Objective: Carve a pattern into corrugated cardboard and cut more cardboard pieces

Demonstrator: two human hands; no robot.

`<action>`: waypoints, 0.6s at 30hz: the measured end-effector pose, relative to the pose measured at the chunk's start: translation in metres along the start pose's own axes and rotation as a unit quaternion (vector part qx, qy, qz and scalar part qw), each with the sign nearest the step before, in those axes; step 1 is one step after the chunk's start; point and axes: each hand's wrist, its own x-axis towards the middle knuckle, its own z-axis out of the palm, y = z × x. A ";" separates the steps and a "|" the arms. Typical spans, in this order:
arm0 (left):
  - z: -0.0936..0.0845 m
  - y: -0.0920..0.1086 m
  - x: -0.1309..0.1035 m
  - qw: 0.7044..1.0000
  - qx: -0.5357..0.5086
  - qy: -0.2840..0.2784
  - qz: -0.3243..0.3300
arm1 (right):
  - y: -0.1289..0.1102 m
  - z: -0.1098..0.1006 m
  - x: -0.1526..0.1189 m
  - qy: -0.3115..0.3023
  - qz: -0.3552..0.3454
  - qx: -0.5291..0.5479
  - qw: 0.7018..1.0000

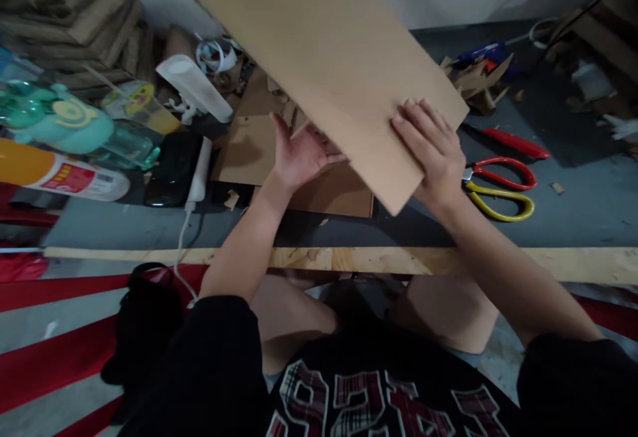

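A large flat sheet of brown cardboard [329, 58] is held up at a slant above the bench. My right hand [433, 148] grips it near its lower right edge, fingers flat on the upper face and thumb hidden beneath. My left hand [306, 155] is open beside the sheet's lower left edge, palm up with the thumb apart. Some of its fingertips pass behind the sheet, so I cannot tell whether they touch it. Below lie more cardboard pieces [244, 151], partly covered by my left hand and the sheet.
Scissors [503, 188] with red and yellow handles and a red-handled tool [518, 143] lie at right. Cardboard scraps [481, 85] sit behind them. Bottles [64, 174], a black phone [172, 170] and a white power strip [199, 171] with a cable are at left. A wooden strip [349, 259] edges the bench.
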 end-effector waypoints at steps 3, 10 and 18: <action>0.007 -0.008 -0.001 0.999 0.015 0.029 -0.017 | 0.006 0.016 -0.002 -0.022 -0.064 -0.133 0.989; 0.006 -0.026 0.014 0.984 0.073 0.162 -0.026 | -0.002 0.032 -0.008 -0.184 -0.168 -0.157 0.956; -0.016 -0.023 0.015 0.948 0.068 0.310 0.013 | 0.030 -0.036 0.017 0.151 0.123 -0.071 0.978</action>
